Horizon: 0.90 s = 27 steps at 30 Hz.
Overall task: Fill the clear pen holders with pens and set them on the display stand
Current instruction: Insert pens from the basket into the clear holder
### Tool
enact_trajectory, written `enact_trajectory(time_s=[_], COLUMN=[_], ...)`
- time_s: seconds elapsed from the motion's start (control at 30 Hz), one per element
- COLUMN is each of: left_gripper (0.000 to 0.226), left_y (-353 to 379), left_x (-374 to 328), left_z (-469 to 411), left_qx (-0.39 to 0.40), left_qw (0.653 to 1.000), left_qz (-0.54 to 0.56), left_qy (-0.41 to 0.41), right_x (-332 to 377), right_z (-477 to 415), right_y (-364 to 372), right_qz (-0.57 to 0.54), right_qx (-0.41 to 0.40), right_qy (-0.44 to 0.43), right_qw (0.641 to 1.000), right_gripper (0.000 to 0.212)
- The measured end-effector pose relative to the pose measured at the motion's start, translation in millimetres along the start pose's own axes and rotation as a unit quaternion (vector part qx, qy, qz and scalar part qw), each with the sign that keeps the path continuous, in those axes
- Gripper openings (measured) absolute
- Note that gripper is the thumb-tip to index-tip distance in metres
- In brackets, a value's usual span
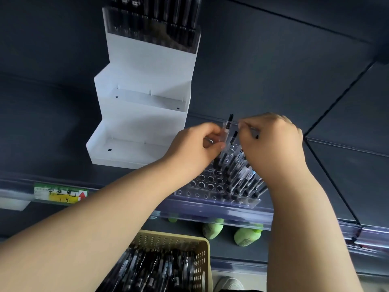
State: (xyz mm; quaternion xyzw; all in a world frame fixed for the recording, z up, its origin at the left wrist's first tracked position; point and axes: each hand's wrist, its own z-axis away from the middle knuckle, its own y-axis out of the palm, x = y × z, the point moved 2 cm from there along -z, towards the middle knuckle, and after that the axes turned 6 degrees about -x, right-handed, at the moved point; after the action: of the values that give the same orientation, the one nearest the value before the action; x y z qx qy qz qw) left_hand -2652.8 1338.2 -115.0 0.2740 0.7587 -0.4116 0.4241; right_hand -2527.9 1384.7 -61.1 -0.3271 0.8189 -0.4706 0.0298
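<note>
White stand [143, 98] carries a filled top holder [151, 26]. Right of its base sits a half-filled clear holder [216, 193]. Above it, the left hand [195, 148] pinches a pen [227, 127] and the right hand [275, 144] grips a second pen [253, 131]. Below-left, a tag [61, 193] possibly reads "中性笔".

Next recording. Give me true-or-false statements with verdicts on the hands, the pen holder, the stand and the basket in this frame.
The left hand grips a pen. True.
The clear pen holder on the shelf edge is full. False: its left holes stand empty.
The display stand bears a filled holder on its top tier. True.
The basket holds nothing. False: pens lie in it.
The right hand lies flat on the shelf. False: it pinches a second pen above the holder.
</note>
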Motion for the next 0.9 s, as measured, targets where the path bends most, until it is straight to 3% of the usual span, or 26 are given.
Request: enact_trajectory(time_s=[0.3, 0.9], left_gripper=[0.015, 0.011], left_y=[16, 28], left_x=[3, 16], left_z=[5, 4], left_qx=[0.009, 0.015], left_qw=[0.999, 0.995], left_qz=[-0.027, -0.097], left_qy=[0.015, -0.003], right_x=[-8, -13], right_z=[0, 2], right_y=[2, 0], right_qz=[-0.057, -0.074], right_qx=[-0.028, 0.004], right_qy=[0.021, 0.040], right_qw=[0.998, 0.996], right_gripper=[0.020, 0.020])
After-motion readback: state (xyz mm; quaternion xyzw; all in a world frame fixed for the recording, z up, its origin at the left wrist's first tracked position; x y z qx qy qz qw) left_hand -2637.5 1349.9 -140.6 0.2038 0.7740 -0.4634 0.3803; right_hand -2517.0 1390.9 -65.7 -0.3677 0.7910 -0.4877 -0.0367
